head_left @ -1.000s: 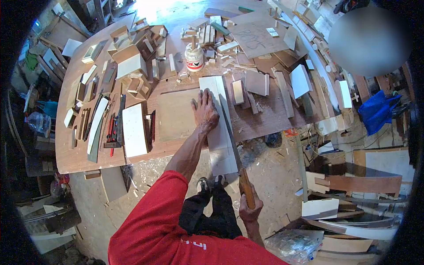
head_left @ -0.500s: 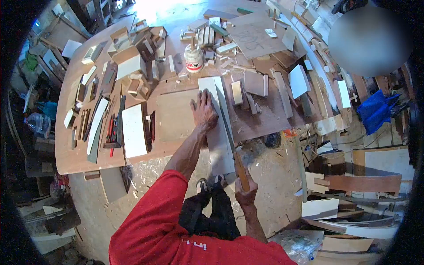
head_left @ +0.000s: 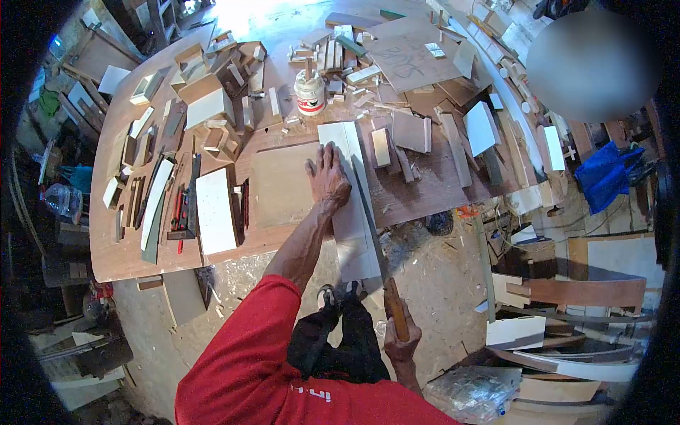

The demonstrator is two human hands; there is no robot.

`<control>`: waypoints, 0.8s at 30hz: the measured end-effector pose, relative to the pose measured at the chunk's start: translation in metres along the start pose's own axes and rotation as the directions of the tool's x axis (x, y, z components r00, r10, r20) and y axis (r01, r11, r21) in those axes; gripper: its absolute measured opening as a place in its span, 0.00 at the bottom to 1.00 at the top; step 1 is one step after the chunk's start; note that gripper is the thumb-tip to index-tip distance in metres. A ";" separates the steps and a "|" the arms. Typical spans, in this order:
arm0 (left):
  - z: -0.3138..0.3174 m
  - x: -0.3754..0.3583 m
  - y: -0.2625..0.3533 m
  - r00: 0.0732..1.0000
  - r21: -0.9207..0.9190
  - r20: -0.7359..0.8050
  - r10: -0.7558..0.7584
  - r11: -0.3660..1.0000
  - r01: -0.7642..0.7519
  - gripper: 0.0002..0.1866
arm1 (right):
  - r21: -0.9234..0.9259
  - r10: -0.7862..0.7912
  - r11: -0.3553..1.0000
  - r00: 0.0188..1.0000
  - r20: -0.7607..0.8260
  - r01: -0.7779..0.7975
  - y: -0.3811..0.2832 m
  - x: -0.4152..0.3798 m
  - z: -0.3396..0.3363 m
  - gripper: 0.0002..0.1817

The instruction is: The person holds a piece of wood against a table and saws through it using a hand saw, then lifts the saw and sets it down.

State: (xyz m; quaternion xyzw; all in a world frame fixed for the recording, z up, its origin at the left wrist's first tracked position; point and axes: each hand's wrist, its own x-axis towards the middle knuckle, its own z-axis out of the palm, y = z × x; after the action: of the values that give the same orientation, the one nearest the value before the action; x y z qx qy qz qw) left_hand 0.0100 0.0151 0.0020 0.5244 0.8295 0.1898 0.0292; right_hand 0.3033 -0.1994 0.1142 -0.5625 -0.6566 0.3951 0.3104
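My left hand (head_left: 329, 177) lies flat with its fingers stretched out, pressing on a long white board (head_left: 348, 237). The board overhangs the near edge of the table. Lower right, my right hand (head_left: 402, 340) is closed around the wooden handle of a handsaw (head_left: 396, 309). Its thin dark blade runs forward along the right side of the board; the teeth are too small to make out. Beneath my left forearm and beside the board is a flat brown panel (head_left: 283, 188).
The wooden table (head_left: 269, 244) holds a white glue tub (head_left: 310, 95), several small wood blocks and box-like pieces. Left of the panel lies a white panel (head_left: 216, 212), near red-handled tools (head_left: 179, 212). Boards are stacked at right, by a blue bag (head_left: 604, 176). Shavings cover the floor.
My right hand has drawn the handsaw back toward my body and slightly to the right. My left hand has stayed in place on the white board.
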 end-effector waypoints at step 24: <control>0.006 -0.004 -0.004 0.998 0.008 -0.048 0.031 1.000 -0.031 0.35 | -0.021 0.050 0.999 0.997 0.065 -0.049 -0.004 0.039 0.011 0.24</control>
State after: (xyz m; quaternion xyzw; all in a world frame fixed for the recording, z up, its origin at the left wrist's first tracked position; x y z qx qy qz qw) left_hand 0.0093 0.0120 -0.0056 0.5324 0.8225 0.1998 0.0044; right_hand 0.2851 -0.1631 0.1110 -0.5682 -0.6560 0.4148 0.2735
